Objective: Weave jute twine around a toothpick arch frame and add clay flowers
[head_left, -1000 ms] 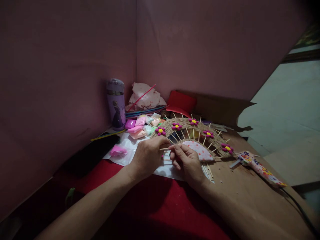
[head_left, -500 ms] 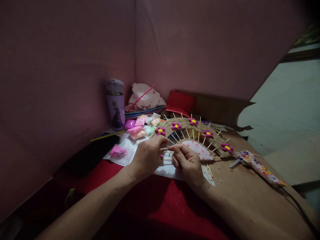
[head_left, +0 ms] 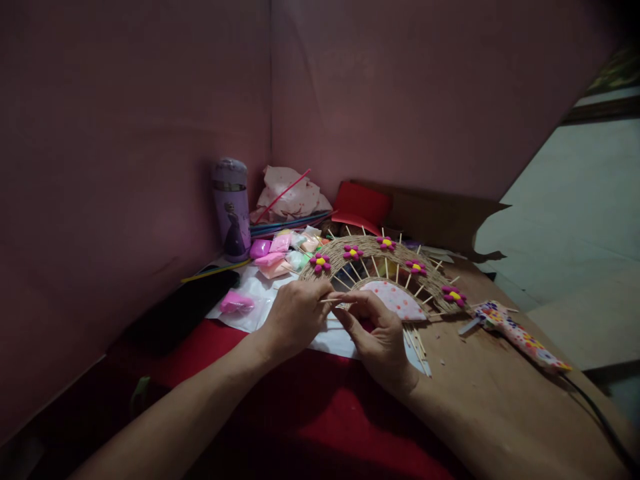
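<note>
A half-round woven craft piece of twine and wooden sticks lies on the table, with pink and yellow clay flowers along its arc and a dotted pink centre. My left hand pinches a thin wooden stick at the piece's left end. My right hand is closed in a pinch at the same spot, fingertips touching the stick. Loose sticks lie just right of my right hand.
A purple bottle stands at the back left by bags of coloured clay and crumpled paper. A black phone lies left. A patterned glue gun with a cord lies right. Walls close in behind.
My right hand has turned and slid a little toward me, its fingers rising to meet the stick held by my left hand. My left hand has stayed put.
</note>
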Motion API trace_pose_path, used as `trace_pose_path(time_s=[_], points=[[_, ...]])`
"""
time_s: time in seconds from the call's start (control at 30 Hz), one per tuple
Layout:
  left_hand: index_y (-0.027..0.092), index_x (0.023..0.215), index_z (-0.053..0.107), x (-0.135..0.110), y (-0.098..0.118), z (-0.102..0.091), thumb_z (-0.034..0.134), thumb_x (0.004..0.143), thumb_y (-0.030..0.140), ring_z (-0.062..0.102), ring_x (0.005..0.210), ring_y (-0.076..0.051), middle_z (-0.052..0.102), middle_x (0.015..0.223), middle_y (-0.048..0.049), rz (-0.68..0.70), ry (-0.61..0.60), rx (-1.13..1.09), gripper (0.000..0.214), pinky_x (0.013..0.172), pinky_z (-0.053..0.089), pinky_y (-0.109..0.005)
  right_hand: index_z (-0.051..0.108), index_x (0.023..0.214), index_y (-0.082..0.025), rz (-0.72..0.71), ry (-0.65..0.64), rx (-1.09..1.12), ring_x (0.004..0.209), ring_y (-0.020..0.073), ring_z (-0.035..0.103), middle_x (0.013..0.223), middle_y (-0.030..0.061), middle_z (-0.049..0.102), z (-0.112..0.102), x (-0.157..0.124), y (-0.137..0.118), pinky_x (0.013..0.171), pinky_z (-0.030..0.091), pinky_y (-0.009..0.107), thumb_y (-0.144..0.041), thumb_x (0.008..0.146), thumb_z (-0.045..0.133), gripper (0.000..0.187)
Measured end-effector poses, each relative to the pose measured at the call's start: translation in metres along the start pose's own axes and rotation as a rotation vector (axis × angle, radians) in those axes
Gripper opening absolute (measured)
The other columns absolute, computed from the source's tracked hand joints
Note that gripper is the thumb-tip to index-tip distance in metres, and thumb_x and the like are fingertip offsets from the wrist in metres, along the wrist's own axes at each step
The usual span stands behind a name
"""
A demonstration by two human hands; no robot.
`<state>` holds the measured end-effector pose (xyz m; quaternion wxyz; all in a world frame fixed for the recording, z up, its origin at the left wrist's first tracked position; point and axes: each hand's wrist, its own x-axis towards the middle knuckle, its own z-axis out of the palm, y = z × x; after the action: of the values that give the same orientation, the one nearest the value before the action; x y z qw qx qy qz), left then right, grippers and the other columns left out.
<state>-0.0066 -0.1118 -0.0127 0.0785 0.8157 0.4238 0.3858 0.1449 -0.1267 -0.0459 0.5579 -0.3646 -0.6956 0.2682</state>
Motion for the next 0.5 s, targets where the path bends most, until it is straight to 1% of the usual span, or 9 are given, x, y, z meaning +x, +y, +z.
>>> trace_pose_path(time_s=[0.1,0.2,0.27,0.33,0.4,0.5], points=[[0.015,0.071,0.064,-0.001,0.001,0.0,0.046,0.086,0.024,0.052,0.05,-0.01,0.061,0.056,-0.0022,0.002,-0.012,-0.011,0.025,0.05,0.037,-0.022,0.062,0.091,-0.023,0.0,0.001,0.004,0.055,0.0119,0.048,0.061,-0.0026,0.056,0.0,0.001,0.0,0.053,0.038,0.025,-0.026,0.083,0.059,0.01],[0.015,0.077,0.067,-0.001,0.002,-0.001,0.046,0.086,0.026,0.053,0.051,-0.011,0.062,0.057,-0.0024,0.003,-0.019,-0.037,0.025,0.05,0.037,-0.022,0.064,0.092,-0.023,0.002,-0.004,0.036,0.058,0.0132,0.052,0.07,0.0002,0.063,-0.001,0.001,-0.002,0.055,0.041,0.026,-0.026,0.083,0.059,0.011],[0.016,0.077,0.068,-0.001,0.002,-0.002,0.045,0.087,0.029,0.053,0.052,-0.011,0.062,0.058,-0.0026,0.008,-0.023,-0.047,0.028,0.051,0.037,-0.022,0.064,0.093,-0.023,0.0,-0.001,0.053,0.06,0.014,0.054,0.075,0.0018,0.065,-0.001,0.0,-0.004,0.056,0.043,0.027,-0.026,0.082,0.06,0.012],[0.016,0.073,0.067,-0.001,0.001,-0.003,0.044,0.088,0.032,0.053,0.052,-0.011,0.062,0.058,-0.0019,0.009,-0.005,-0.042,0.031,0.051,0.035,-0.022,0.064,0.091,-0.023,-0.001,0.006,0.041,0.063,0.015,0.056,0.077,0.0025,0.066,0.0,0.0,-0.004,0.057,0.043,0.027,-0.026,0.081,0.061,0.011],[0.017,0.067,0.064,0.001,-0.001,-0.006,0.044,0.089,0.035,0.05,0.051,-0.01,0.059,0.055,-0.0008,-0.019,0.068,0.012,0.035,0.051,0.032,-0.022,0.064,0.087,-0.022,0.001,-0.001,-0.012,0.062,0.0153,0.056,0.073,0.0022,0.065,0.0,0.0,-0.003,0.056,0.042,0.026,-0.026,0.081,0.061,0.008],[0.017,0.062,0.061,0.004,-0.006,-0.013,0.046,0.087,0.04,0.047,0.05,-0.011,0.057,0.054,-0.0012,-0.125,0.23,0.208,0.038,0.051,0.029,-0.024,0.064,0.087,-0.021,0.0,-0.04,-0.14,0.055,0.0129,0.052,0.066,0.0006,0.062,0.0,0.0,0.0,0.051,0.038,0.025,-0.027,0.082,0.059,0.009]])
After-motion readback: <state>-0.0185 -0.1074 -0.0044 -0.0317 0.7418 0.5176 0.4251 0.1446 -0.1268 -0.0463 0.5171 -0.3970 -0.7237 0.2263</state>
